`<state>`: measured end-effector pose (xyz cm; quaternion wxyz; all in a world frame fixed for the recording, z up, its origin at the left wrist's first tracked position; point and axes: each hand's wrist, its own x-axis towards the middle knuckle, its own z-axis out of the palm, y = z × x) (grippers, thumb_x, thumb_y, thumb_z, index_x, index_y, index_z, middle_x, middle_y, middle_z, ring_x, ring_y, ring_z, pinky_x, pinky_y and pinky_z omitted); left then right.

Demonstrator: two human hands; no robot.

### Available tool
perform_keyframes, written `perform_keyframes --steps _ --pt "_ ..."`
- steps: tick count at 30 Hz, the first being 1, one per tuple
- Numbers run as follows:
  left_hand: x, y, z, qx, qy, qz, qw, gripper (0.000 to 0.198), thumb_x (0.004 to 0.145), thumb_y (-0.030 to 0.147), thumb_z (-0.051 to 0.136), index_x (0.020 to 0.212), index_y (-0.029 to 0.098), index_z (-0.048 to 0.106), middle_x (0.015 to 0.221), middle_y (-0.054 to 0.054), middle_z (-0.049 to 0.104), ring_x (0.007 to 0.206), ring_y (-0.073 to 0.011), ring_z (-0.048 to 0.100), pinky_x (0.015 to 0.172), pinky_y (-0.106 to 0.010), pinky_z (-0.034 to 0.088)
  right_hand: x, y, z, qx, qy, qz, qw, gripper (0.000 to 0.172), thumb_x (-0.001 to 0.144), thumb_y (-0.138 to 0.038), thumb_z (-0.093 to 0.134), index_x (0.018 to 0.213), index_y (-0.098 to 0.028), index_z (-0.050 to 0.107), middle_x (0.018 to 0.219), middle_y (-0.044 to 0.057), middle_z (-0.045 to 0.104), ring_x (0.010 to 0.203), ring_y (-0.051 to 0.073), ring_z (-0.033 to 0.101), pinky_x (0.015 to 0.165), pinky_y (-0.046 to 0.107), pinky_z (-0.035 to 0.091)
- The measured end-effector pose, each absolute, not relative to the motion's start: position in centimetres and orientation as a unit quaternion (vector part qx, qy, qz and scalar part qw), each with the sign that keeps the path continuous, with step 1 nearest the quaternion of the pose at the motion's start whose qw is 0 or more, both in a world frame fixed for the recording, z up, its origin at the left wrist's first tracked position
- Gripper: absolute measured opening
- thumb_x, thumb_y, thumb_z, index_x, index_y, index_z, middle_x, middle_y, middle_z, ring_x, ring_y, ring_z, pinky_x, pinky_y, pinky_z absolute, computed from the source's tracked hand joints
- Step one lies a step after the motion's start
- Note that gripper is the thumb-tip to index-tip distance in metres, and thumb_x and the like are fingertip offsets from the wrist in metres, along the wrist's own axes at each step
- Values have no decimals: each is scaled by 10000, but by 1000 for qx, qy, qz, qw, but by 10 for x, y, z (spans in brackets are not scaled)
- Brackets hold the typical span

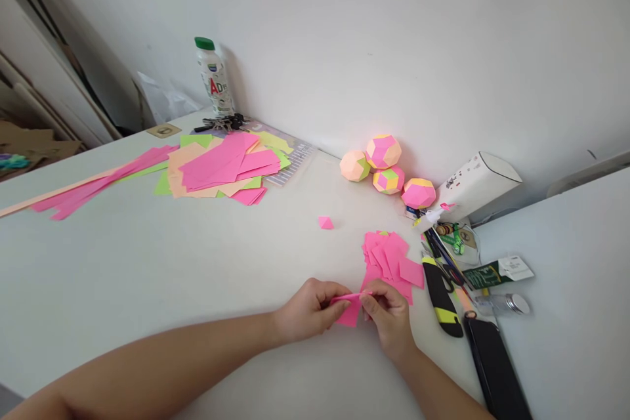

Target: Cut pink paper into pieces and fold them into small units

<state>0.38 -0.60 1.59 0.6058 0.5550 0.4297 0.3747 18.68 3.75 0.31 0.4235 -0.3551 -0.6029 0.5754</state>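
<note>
Between my two hands is a small pink paper piece with a fold along its upper edge. My left hand pinches it at the left end, thumb and fingers together. At the other end my right hand grips the fold between thumb and fingers. Just behind my right hand lies a loose pile of pink paper pieces, with a little green showing. A small folded pink shape sits alone on the white table, beyond my hands.
Several paper balls stand by the wall. Coloured sheets and long strips lie at the left, near a bottle and keys. On the right are a cutter, a black case, a jar and a white box.
</note>
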Motion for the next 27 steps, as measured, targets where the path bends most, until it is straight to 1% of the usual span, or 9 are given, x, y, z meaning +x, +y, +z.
perform_keyframes --steps 2,4,9,16,22,25,27 --pt "3 -6 14 554 431 372 607 273 888 293 473 980 134 674 513 40 460 432 -76 426 418 -176 346 187 38 4 -353 -607 575 420 155 807 -251 678 681 -195 606 588 -45 526 466 74 460 451 198 380" --pt "3 -6 11 560 430 369 605 301 902 316 457 1031 150 672 503 40 468 418 -77 433 419 -178 363 187 37 3 -353 -606 577 419 157 800 -251 684 677 -194 605 587 -44 527 466 76 461 450 199 382" --pt "3 -7 8 567 439 364 594 297 905 330 459 957 150 689 474 40 465 404 -76 430 412 -174 358 187 37 1 -363 -586 584 429 108 784 -263 702 741 -206 621 588 -50 531 448 74 463 438 197 387" --pt "2 -6 12 567 437 359 599 286 904 309 447 925 148 683 485 43 463 407 -72 425 412 -170 357 188 38 2 -346 -606 576 426 132 815 -255 669 702 -203 625 612 -38 538 455 77 459 447 215 371" --pt "2 -6 15 565 442 355 600 269 895 292 456 869 131 669 457 51 444 392 -66 405 402 -166 334 188 36 3 -367 -604 578 408 219 867 -332 608 697 -195 611 524 -45 499 449 93 445 459 228 363" --pt "2 -5 17 560 445 354 602 281 895 317 461 873 130 669 462 48 451 395 -69 408 407 -171 341 188 33 3 -384 -592 582 404 271 902 -373 553 710 -187 596 522 -35 515 458 98 460 473 230 377" --pt "2 -5 17 556 448 354 604 296 895 337 462 867 128 669 473 44 457 403 -72 415 411 -174 347 187 31 4 -387 -583 589 404 295 933 -399 489 755 -188 592 531 -27 528 471 106 480 480 231 392"
